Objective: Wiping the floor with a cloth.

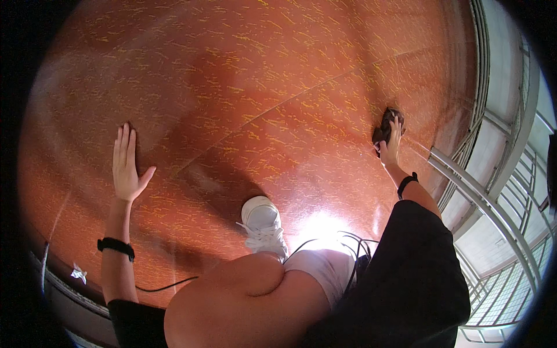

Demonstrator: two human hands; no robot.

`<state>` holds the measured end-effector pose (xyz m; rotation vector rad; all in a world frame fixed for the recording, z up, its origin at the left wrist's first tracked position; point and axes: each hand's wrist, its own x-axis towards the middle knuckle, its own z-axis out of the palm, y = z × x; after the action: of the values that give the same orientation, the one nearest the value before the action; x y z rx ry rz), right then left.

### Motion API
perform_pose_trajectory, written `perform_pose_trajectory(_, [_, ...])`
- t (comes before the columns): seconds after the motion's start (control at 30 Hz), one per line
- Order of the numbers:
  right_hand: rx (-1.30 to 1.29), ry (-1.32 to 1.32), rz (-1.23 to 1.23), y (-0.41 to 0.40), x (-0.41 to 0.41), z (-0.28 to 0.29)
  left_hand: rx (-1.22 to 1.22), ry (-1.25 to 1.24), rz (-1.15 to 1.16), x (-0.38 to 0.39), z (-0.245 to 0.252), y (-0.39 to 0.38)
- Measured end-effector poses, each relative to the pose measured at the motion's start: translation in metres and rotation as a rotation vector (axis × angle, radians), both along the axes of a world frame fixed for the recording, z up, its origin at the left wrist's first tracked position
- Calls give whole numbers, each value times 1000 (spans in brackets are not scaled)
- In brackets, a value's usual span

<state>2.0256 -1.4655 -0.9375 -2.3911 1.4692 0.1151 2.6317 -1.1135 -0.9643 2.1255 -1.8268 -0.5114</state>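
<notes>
My left hand [127, 163] lies palm down, or nearly so, over the glossy red-orange floor [243, 143], thumb spread from the fingers. It holds nothing. Over at the right, my right hand [394, 141] grips a dark brown crumpled cloth [385, 124] pressed to the same floor, thumb on one side and fingers over the top. Parts of the cloth are hidden beneath the fingers. A black band circles each wrist. Between the hands and nearer my body, one white lace-up sneaker [263, 219] rests on the floor below my bent knee.
Metal rails [483, 191] and a light metal frame stand along the right side. Thin black cables [359, 241] run by my leg, near a bright glare. A crumpled white scrap [78, 274] lies at the lower left, beside a dark edge [78, 285].
</notes>
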Motion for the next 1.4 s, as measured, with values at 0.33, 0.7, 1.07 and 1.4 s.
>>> perform_pose_trajectory(0.33, [566,-995,-1198,48,1,-32,45,280,238,-13,57,-10])
perform_pose_trajectory(0.7, [-20,-184,-233,145,137,-65,15,78,422,49,145,216])
perform_pose_trajectory(1.07, [8,-263,271,226,395,-40,-123,298,1206,27,138,519])
perform_pose_trajectory(1.4, [88,-281,1525,396,478,-6,2,262,1200,-129,46,498])
